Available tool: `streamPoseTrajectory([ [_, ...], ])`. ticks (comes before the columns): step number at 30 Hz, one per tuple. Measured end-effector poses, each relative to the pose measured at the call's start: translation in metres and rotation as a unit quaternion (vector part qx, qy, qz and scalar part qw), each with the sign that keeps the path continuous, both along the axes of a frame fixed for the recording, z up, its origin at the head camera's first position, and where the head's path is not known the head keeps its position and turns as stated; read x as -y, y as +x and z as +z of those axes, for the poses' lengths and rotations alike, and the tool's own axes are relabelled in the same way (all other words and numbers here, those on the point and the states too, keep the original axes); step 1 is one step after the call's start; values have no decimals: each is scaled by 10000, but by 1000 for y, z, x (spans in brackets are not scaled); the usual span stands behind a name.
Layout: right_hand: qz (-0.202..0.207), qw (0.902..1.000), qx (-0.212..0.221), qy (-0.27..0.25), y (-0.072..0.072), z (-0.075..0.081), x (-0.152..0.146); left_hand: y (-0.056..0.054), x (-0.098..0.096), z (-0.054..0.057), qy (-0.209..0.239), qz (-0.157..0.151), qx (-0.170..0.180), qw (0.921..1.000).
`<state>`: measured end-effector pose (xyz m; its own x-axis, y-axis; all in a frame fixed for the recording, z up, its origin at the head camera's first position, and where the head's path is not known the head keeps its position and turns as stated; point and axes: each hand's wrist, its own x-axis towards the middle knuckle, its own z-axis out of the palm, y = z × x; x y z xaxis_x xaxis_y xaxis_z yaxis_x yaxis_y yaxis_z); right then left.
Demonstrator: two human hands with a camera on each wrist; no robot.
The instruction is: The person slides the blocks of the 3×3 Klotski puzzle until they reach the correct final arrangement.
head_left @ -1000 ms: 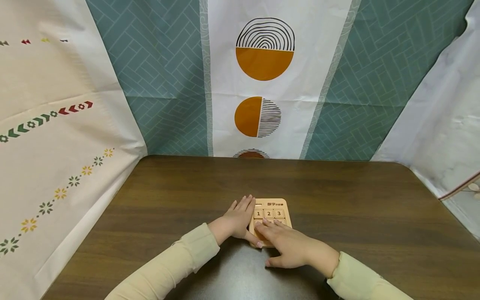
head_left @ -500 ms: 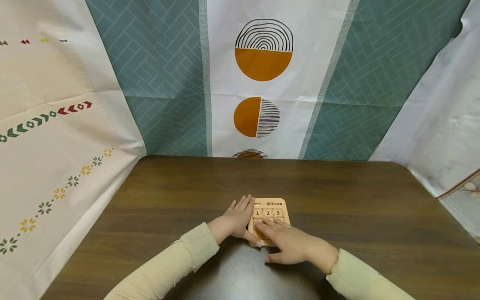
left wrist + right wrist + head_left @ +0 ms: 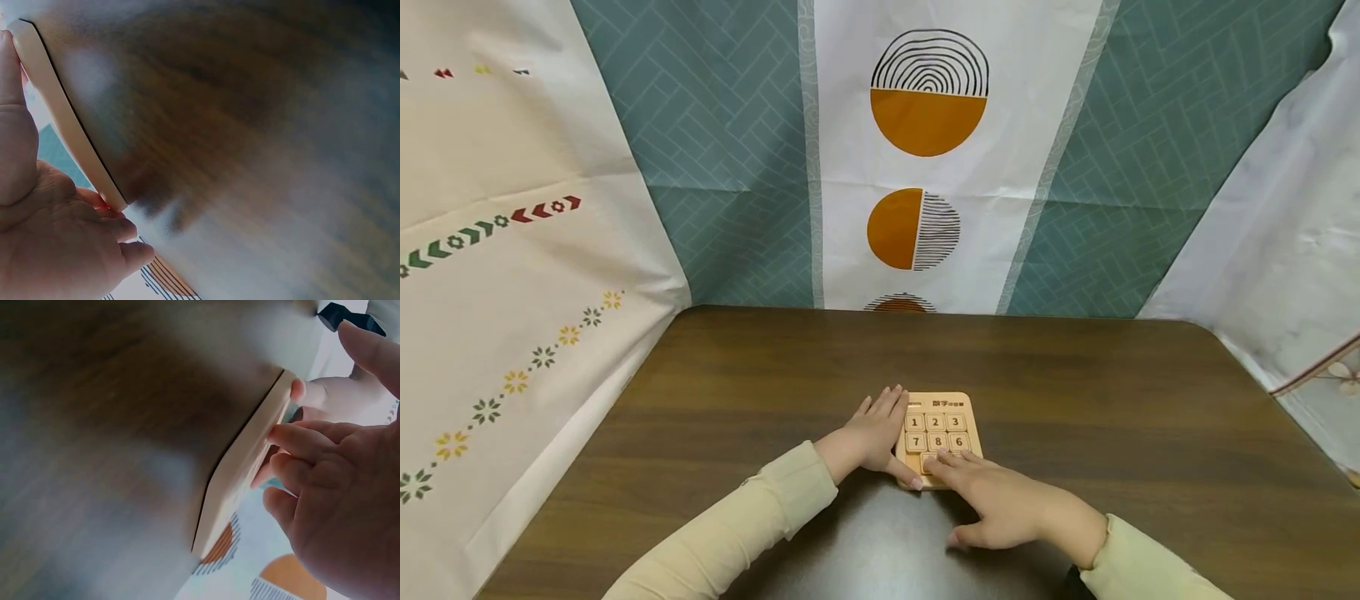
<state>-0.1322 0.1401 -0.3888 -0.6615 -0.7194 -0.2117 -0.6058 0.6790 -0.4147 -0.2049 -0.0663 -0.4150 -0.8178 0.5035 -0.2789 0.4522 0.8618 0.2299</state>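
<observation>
A square wooden number slide puzzle (image 3: pixel 936 403) lies flat on the dark table. In the head view its upper rows read 1, 2, 3 and 7, 8, 6. The bottom row has a bare spot at its left end, and fingers partly cover its tiles. My left hand (image 3: pixel 871 437) rests along the puzzle's left side with straight fingers, its thumb touching the near-left corner. My right hand (image 3: pixel 1007 500) reaches in from the near right, fingertips on the bottom-row tiles. Both wrist views show the puzzle's pale edge (image 3: pixel 69 119) beside the hands, with its numbered face out of sight.
The brown wooden table (image 3: pixel 760 358) extends around the puzzle on all sides. A patterned teal and white cloth (image 3: pixel 737 167) hangs along its far edge. Pale cloths hang at the left (image 3: pixel 520 300) and right (image 3: pixel 1285 242).
My right hand has shifted toward the near right, its fingertips going from the middle row to the bottom row. Tiles 7, 8 and 6 have come into sight. My left hand stays in place.
</observation>
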Motion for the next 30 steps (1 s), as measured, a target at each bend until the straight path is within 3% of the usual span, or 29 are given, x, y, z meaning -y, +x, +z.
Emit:
streamPoseTrajectory([
  [8,1,9999,166,8,-2,-1,11,3,-1,-1,55,40,-22,10000],
  [18,-522,9980,308,-153,5,3,-28,1,3,1,26,51,28,10000],
  [30,-304,9992,247,-51,2,-2,-11,1,-1,-1,6,51,16,10000],
])
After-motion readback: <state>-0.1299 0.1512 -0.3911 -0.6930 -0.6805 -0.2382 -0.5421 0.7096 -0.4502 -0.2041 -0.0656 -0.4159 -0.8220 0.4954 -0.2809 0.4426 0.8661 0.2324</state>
